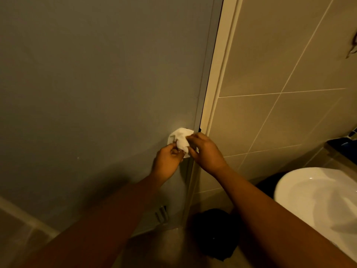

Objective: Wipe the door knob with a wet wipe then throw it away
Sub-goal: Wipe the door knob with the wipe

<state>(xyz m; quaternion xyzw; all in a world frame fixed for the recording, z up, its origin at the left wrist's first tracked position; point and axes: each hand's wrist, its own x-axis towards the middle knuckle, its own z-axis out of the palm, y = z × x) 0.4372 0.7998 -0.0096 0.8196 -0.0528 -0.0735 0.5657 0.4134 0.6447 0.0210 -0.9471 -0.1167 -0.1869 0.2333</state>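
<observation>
I've got both hands on the wet wipe [180,139]: left hand [167,161] pinching its lower edge, right hand [205,149] pressing it over the hidden door knob, directly ahead.

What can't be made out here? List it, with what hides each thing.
- Door knob: head view, fully covered by the wet wipe that the left hand and right hand hold.
- Sink: cut off by the right edge.
- Dark object on the floor: too dim to identify.
</observation>
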